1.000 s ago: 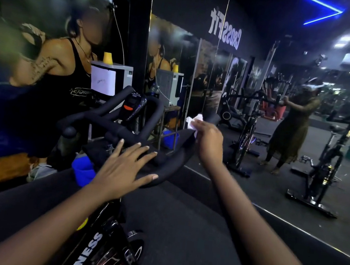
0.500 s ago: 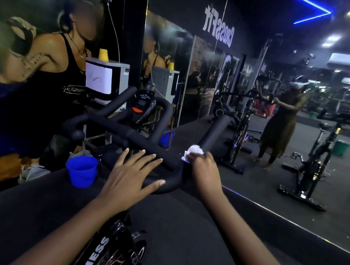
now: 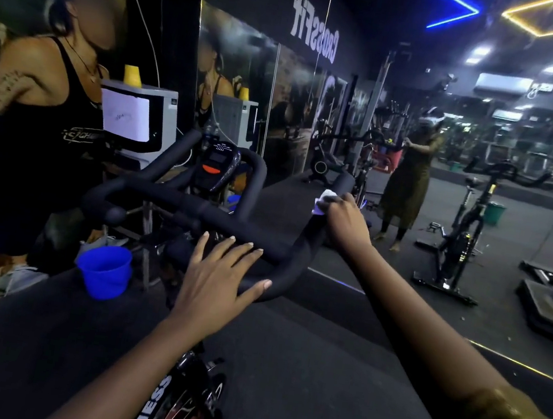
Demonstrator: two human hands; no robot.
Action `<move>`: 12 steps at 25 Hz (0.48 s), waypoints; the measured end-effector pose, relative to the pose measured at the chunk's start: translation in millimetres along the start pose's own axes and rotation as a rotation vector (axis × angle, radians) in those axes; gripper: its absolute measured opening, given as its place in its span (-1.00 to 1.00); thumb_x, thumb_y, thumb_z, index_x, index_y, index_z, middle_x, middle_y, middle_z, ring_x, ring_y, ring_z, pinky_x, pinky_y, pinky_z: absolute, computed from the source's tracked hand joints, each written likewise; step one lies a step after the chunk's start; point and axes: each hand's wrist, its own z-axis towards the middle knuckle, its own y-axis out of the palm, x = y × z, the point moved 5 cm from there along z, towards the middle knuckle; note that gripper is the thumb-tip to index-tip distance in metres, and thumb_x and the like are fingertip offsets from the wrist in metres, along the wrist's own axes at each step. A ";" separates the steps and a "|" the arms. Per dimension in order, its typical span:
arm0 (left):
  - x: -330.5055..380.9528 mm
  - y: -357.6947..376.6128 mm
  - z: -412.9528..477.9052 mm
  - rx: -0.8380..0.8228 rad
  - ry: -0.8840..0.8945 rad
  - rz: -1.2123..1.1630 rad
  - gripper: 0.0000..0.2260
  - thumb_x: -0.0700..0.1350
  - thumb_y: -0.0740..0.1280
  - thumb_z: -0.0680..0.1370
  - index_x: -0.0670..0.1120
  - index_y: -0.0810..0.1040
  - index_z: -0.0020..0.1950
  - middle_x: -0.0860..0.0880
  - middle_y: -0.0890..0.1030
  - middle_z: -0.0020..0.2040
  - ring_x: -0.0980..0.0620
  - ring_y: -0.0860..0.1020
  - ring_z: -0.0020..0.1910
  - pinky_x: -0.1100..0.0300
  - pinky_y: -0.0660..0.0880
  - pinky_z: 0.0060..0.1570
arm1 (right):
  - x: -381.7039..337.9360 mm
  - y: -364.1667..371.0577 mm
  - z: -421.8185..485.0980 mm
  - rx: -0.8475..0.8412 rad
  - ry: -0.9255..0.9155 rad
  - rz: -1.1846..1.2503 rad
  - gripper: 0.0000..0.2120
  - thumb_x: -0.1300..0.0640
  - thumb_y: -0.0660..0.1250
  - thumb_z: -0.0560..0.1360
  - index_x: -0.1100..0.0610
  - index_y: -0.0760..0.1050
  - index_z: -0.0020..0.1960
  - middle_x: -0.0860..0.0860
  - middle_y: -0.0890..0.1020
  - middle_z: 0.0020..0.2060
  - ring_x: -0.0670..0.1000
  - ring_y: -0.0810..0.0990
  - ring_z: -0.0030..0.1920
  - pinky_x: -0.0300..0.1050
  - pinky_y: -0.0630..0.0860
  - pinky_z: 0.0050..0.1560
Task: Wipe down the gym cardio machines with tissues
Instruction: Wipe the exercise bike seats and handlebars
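The right hand [image 3: 346,221] pinches a white tissue [image 3: 322,204] against the right horn [image 3: 341,184] of the handlebar [image 3: 177,199], near its tip. The left hand [image 3: 220,272] lies spread flat on the rear bar. Wiping this horn seems the step in hand; next, the tissue likely needs drawing back along the crossbar.

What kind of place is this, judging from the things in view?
Most likely a gym: a spin bike's handlebar with a console ahead, another stationary bike to the right, and reversed CrossFit lettering in a wall mirror.
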 end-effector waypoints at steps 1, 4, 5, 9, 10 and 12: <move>0.6 0.4 0.2 0.002 0.004 -0.005 -0.47 0.25 0.07 0.52 -0.03 0.60 0.23 0.00 0.63 0.19 -0.08 0.55 0.23 -0.11 0.13 0.32 | -6.3 1.2 -8.2 0.019 -0.035 0.013 -0.71 0.15 0.12 0.55 0.22 0.57 0.09 0.10 0.56 0.10 0.15 0.41 0.08 0.01 0.42 0.03; -3.1 0.6 -1.5 -0.005 0.045 -0.017 -0.46 0.24 0.05 0.53 -0.05 0.59 0.24 -0.03 0.61 0.21 -0.10 0.53 0.26 -0.09 0.12 0.33 | -30.2 9.7 -39.7 -0.010 -0.129 0.077 -0.82 0.17 0.24 0.48 0.17 0.59 -0.02 0.10 0.64 -0.04 0.17 0.50 0.00 -0.07 0.40 -0.01; -8.4 -0.5 -2.4 -0.002 0.053 -0.018 -0.45 0.24 0.04 0.54 -0.06 0.59 0.25 -0.05 0.61 0.22 -0.11 0.52 0.27 -0.08 0.12 0.33 | -34.2 12.7 -47.3 -0.017 -0.145 0.090 -0.86 0.17 0.28 0.46 0.15 0.59 -0.04 0.11 0.65 -0.08 0.18 0.53 -0.01 -0.07 0.42 -0.03; -34.3 -6.2 -5.1 -0.013 0.021 -0.020 -0.32 0.28 -0.15 0.60 -0.11 0.57 0.27 -0.12 0.60 0.22 -0.13 0.51 0.29 -0.03 0.08 0.37 | -54.7 1.6 -26.9 0.013 -0.187 0.082 -0.74 0.23 0.23 0.45 0.12 0.63 0.05 0.12 0.66 -0.03 0.17 0.59 0.04 -0.05 0.46 0.00; -36.1 -6.2 -5.6 -0.020 0.019 -0.027 -0.31 0.28 -0.17 0.60 -0.11 0.57 0.27 -0.11 0.60 0.22 -0.12 0.50 0.29 -0.03 0.08 0.38 | -70.6 -2.9 -16.9 0.017 -0.242 0.152 -0.71 0.23 0.22 0.44 0.11 0.64 0.05 0.10 0.67 -0.01 0.14 0.61 0.05 -0.07 0.48 0.00; -35.3 -5.1 -7.4 -0.032 0.013 -0.047 -0.35 0.27 -0.14 0.61 -0.10 0.55 0.30 -0.09 0.59 0.23 -0.12 0.50 0.29 -0.01 0.09 0.37 | -99.9 -2.1 -4.6 -0.010 -0.349 0.293 -0.71 0.22 0.22 0.43 0.12 0.65 0.04 0.09 0.67 0.02 0.10 0.63 0.06 -0.04 0.54 0.06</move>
